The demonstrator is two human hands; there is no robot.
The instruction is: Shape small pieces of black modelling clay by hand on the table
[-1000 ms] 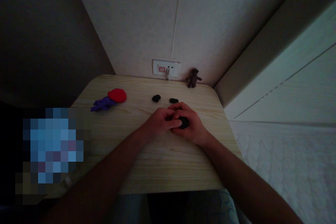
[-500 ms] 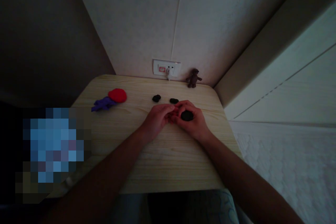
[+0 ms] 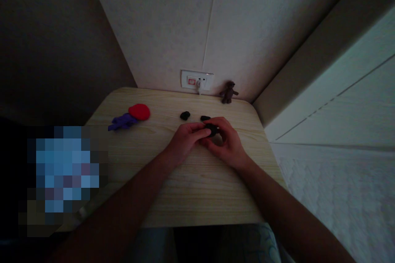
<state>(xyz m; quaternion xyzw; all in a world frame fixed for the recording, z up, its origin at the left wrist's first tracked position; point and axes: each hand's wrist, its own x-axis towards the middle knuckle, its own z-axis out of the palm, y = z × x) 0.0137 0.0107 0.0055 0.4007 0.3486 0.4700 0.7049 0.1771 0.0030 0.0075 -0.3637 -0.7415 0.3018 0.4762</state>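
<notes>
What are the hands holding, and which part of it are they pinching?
A dark lump: the left hand has its thumb on the near side, and the right hand's fingers curl around its edge.

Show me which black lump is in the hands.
The held lump, between the left hand and right hand; the left lump and right lump lie beyond them on the table.

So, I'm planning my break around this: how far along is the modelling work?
The brown figure looks done, standing with head, arms and legs formed. In hand is a black piece, between the left hand and right hand. Left, probably: finishing that, and perhaps using the two small black lumps lying loose on the table.
</notes>
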